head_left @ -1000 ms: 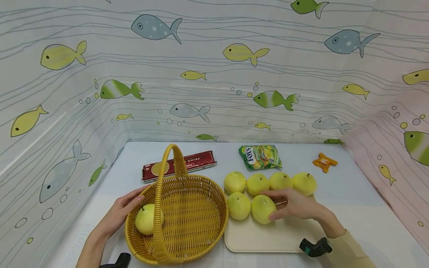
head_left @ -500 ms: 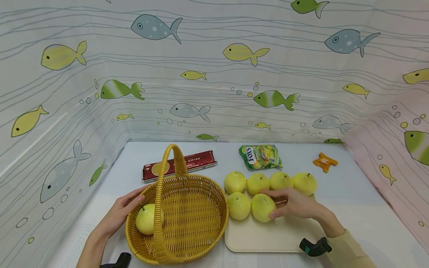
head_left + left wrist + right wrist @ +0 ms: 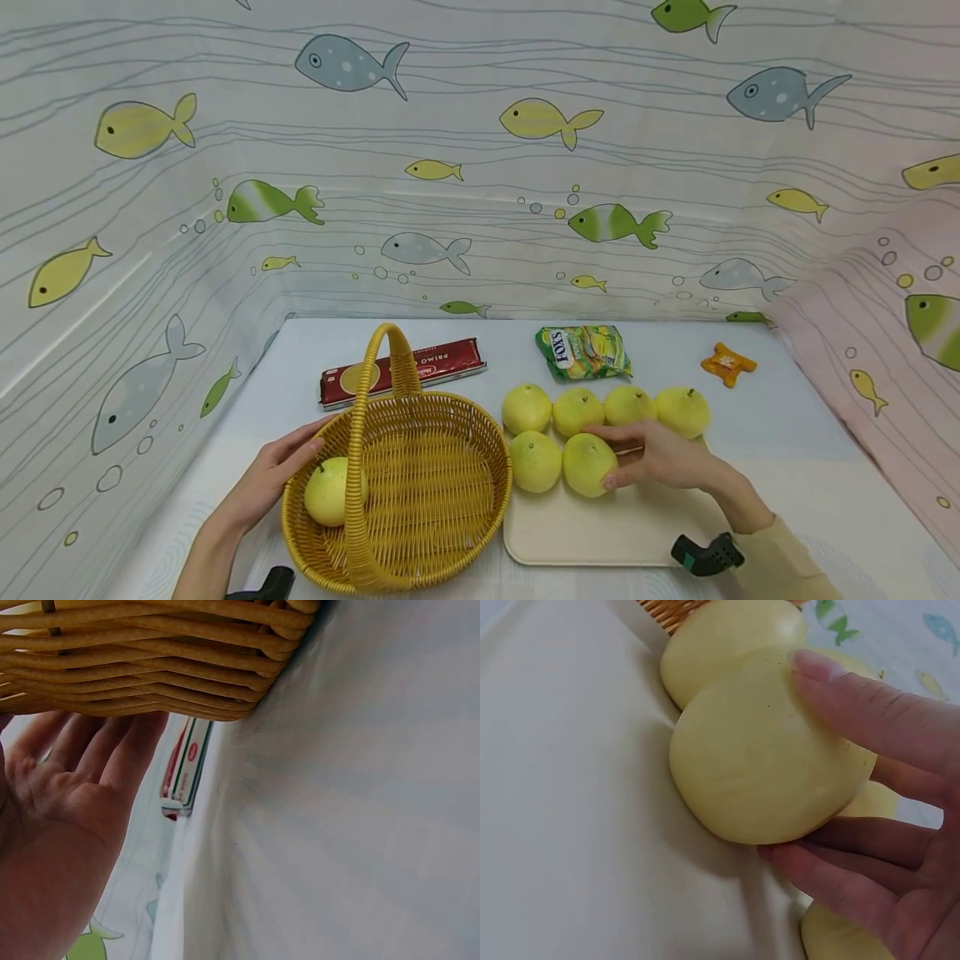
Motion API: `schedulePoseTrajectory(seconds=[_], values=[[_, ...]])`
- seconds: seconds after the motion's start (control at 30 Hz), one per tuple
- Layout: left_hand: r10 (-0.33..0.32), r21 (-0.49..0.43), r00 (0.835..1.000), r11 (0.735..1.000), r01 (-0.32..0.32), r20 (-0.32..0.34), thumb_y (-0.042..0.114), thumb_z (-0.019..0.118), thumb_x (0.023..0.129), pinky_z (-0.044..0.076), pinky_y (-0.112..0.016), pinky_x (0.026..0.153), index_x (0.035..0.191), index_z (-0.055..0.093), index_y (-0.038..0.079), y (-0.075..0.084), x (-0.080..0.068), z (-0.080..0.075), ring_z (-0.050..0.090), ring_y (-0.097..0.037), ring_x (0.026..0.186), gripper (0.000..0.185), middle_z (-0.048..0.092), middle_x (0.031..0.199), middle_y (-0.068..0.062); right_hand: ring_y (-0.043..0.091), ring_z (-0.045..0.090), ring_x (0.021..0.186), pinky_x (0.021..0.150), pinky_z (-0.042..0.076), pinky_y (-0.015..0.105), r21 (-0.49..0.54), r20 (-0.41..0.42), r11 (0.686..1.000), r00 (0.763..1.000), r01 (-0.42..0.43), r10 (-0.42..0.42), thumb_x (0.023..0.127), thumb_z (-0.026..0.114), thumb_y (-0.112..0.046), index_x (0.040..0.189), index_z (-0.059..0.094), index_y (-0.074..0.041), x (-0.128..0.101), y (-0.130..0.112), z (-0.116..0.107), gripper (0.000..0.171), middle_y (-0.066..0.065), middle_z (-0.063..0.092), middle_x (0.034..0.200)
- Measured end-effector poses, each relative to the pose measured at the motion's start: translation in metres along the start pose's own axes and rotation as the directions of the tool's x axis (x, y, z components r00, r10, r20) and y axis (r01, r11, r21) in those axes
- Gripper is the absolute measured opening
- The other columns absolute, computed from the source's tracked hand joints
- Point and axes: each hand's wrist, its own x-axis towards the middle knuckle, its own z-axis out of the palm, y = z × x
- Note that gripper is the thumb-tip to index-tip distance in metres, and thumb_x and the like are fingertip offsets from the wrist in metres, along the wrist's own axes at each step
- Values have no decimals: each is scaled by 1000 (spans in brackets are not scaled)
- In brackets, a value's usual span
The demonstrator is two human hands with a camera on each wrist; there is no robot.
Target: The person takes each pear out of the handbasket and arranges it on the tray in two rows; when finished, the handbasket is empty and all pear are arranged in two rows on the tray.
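Observation:
A yellow pear [image 3: 585, 467] sits on the cream tray [image 3: 585, 533], and my right hand [image 3: 667, 457] holds it from the right. In the right wrist view the thumb [image 3: 877, 709] lies along one side of this pear, the fingers on the other. Against it stands another pear [image 3: 536, 462]. My left hand [image 3: 272, 471] rests against the left side of the woven basket [image 3: 427, 500], thumb at the rim. From the left wrist view its fingers [image 3: 124, 754] extend nearly straight to the basket's outer wall. Inside the basket, by the handle, is one pear [image 3: 326, 492].
Several more pears [image 3: 577, 411] line the tray's back edge. Behind the basket is a red biscuit pack [image 3: 450, 358]. Farther back lie a green candy bag [image 3: 585, 352] and a small orange packet [image 3: 727, 364]. The basket's tall handle [image 3: 356, 467] arches over its left part.
The held pear has turned slightly and shifted up a little in the right hand since one second ago. The left hand and the basket stay in place.

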Motion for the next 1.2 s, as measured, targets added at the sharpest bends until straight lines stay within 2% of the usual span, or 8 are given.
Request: schedulePoseTrajectory(seconds=[0.2, 0.4, 0.67, 0.87, 1.07, 1.2], values=[[-6, 7, 1000, 1000, 6, -4, 27, 44, 109, 38, -7, 97, 152, 43, 8, 0, 0, 0, 44, 16, 125, 47, 50, 148, 4, 11, 64, 116, 93, 55, 28, -91, -43, 996, 999, 15, -19, 84, 81, -31, 142, 58, -10, -1, -3, -2, 66, 11, 59, 141], [-8, 15, 1000, 1000, 8, -6, 27, 44, 109, 38, -7, 97, 152, 43, 9, 1, 1, 0, 44, 16, 124, 47, 50, 149, 1, 14, 68, 110, 91, 57, 31, -110, -124, 994, 992, 18, -32, 85, 80, -32, 131, 66, -11, -7, -10, -9, 52, 4, 69, 127], [-9, 3, 1000, 1000, 9, -5, 27, 44, 109, 38, -7, 97, 152, 42, 8, 1, 0, 0, 45, 15, 124, 47, 50, 148, 4, 27, 68, 110, 89, 57, 36, -64, -173, 997, 984, 43, -53, 87, 79, -23, 127, 67, -3, -10, -17, -13, 47, 15, 70, 122], [-9, -3, 1000, 1000, 9, -3, 27, 44, 109, 38, -7, 97, 152, 42, 8, 0, 1, 2, 44, 16, 124, 47, 51, 147, 7, 27, 68, 110, 88, 57, 30, -80, -192, 996, 980, 43, -58, 86, 80, -25, 127, 68, -4, -10, -20, -12, 47, 14, 70, 121], [-9, -11, 1000, 1000, 9, 5, 27, 44, 109, 38, -7, 98, 153, 41, 6, 1, 2, 3, 44, 16, 125, 49, 50, 147, 9, 32, 66, 114, 91, 56, 38, -63, -237, 997, 970, 34, -48, 87, 79, -25, 128, 67, -7, -11, -31, -11, 47, 15, 69, 124], [-12, 3, 1000, 1000, 12, 0, 28, 43, 109, 38, -7, 97, 153, 41, 7, 0, 1, 1, 44, 17, 124, 48, 50, 148, 6, 34, 65, 116, 93, 55, 38, -18, -288, 998, 955, 68, -70, 88, 78, -23, 130, 66, -9, -7, -45, -9, 45, 15, 67, 127]])
